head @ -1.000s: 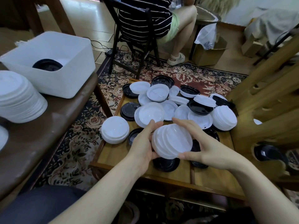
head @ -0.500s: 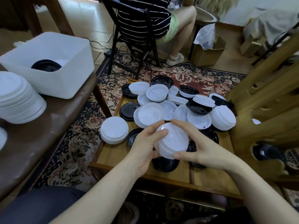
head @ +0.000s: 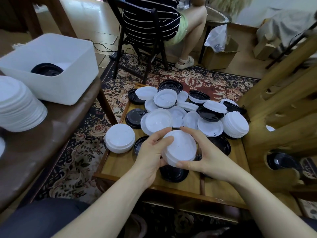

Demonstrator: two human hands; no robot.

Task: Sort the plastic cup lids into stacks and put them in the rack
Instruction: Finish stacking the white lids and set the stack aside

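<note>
Both hands, left hand (head: pixel 151 152) and right hand (head: pixel 208 158), have squared the fanned white lids (head: pixel 181 146) into one gripped stack above the tray (head: pixel 120 162) front edge, ready for racking

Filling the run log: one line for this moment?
both hands hold white lid stack | above tray | loose lids remain

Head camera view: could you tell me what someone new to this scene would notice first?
First, the left hand and right hand cupping a stack of white lids above the low wooden tray table. Beyond them sprawls a jumble of loose white and black lids, with neat white stacks at its left and right. On the left table sits a white bin holding black lids.
</note>
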